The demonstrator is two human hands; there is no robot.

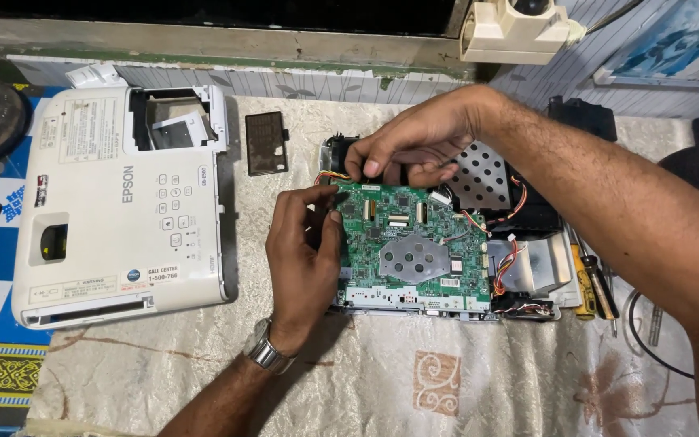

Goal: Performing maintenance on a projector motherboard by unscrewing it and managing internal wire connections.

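On the table [382,380], covered with a pale patterned cloth, we see a green circuit board [410,243] seated in an opened projector chassis [527,267]. Our left hand [305,259] curls its fingers around the board's left edge. Our right hand [410,146] pinches at the board's top edge. A white projector cover [115,210] lies well left, screwdrivers [596,283] to the right.

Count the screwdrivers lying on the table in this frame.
2 visible, both right of the opened projector chassis: a yellow-handled screwdriver and a dark-handled screwdriver beside it. The right forearm may hide others.
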